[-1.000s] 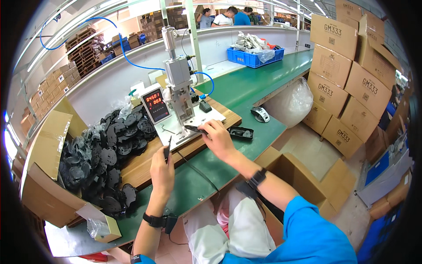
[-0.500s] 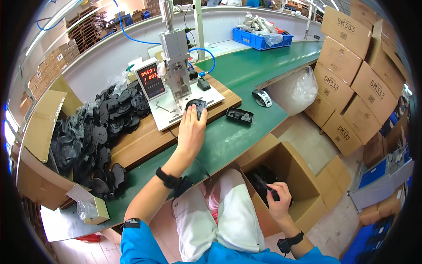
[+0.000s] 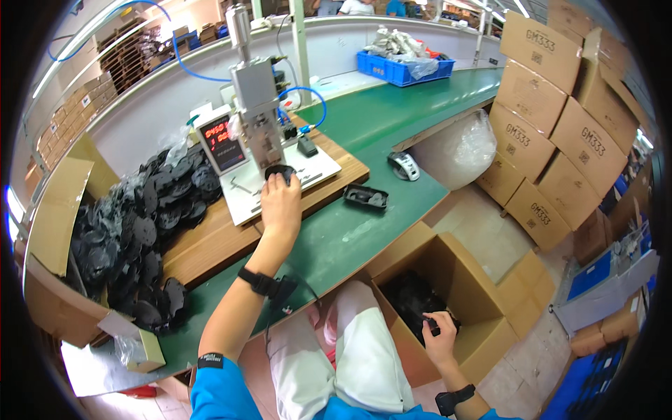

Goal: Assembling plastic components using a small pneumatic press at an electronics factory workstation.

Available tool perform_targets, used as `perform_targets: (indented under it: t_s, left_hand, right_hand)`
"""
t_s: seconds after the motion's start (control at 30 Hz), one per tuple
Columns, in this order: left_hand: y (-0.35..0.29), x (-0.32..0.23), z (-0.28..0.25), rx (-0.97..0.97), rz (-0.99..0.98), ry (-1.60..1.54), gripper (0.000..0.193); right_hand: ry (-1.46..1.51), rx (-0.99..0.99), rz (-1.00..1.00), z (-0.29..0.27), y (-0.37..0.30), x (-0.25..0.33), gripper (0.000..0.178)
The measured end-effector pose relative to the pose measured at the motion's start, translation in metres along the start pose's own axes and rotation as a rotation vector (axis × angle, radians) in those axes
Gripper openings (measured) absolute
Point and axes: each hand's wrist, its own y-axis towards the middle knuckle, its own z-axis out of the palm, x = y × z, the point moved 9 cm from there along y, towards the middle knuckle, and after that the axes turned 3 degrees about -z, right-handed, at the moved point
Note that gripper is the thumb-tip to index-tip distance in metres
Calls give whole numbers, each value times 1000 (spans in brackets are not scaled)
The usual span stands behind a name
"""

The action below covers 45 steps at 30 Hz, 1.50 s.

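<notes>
- Left hand [image 3: 280, 203] is stretched far forward onto the white base plate [image 3: 280, 183] of the small bench press [image 3: 255, 112]. Its fingers are curled over a round black part [image 3: 281, 171] lying right under the press head — grasping it, as far as can be seen.
- Right hand [image 3: 439, 337] is lowered into the open cardboard box [image 3: 448, 262] on the floor, near right of the lap. It is closed around a small black piece [image 3: 432, 325]; the exact grip is partly hidden by the fingers.
- Key relation: the part at the press lies straight ahead of the left hand, touching the fingertips. The right hand is well apart from it, down and to the right, so the left hand is much the nearer. The part looks roughly round; no clear long axis can be made out.
- Containers: the floor box holds a dark heap of black pieces at its bottom, with the right hand among them. A large carton [image 3: 49, 231] at the left spills a pile of black moulded parts [image 3: 140, 231] onto the wooden board [image 3: 210, 241].
- A shallow black tray-like part [image 3: 365, 197] rests alone on the green desk [image 3: 364, 126], right of the board — apart from both hands.
- A red-digit counter box [image 3: 220, 143] stands just left of the press.
- A blue crate [image 3: 402, 66] with bagged items is noted far along the desk; stacked brown cartons [image 3: 560, 119] stand at the right.
</notes>
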Motion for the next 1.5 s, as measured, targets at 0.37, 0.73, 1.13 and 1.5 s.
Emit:
perform_targets:
  t_s: [0.37,0.73,1.13,1.5]
  left_hand:
    - [2,-7,11,111,91,122,43]
    - [-3,-5,0,79,165,42,40]
    - [-3,-3,5,111,147,55,41]
    - [-7,3,-12,41,157,-35,53]
  right_hand:
    - [-20,0,89,17,-3,-66,21]
    - [-329,67,138,47,-24,-171,21]
    - [-241,167,309,69,-47,-196,22]
    - [-609,30,291,68,-40,-173,28]
